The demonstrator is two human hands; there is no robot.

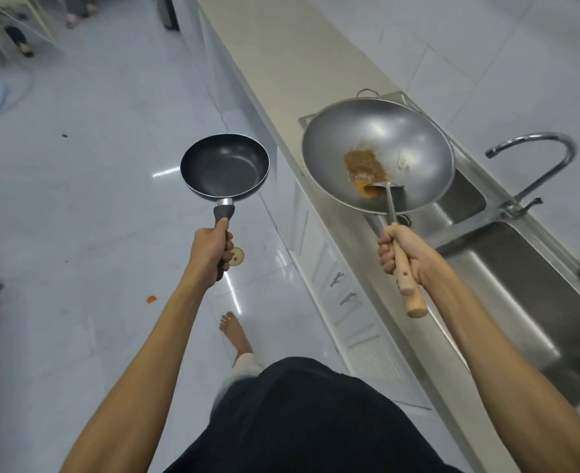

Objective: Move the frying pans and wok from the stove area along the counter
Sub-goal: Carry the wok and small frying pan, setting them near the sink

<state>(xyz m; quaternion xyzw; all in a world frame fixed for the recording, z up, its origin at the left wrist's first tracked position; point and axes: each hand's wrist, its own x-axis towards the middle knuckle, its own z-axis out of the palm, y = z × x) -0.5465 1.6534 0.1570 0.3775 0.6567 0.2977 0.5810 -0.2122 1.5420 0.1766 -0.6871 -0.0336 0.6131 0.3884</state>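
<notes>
My left hand (213, 249) grips the black handle of a small dark non-stick frying pan (225, 167), held level in the air over the floor, left of the counter. My right hand (402, 256) is closed around the wooden handle of a large grey steel wok (401, 138), together with the wooden handle of a metal spatula (385, 194) whose blade rests inside the wok. The wok hangs above the counter edge and the sink. It holds a patch of brown-orange food residue (363, 163).
A double stainless sink (520, 302) with a curved tap (537, 165) sits in the beige counter (281, 52) on the right. White cabinet doors (336, 285) run below it. The glossy tiled floor (77, 199) has a round drain and small scraps. My bare foot (235, 334) is below.
</notes>
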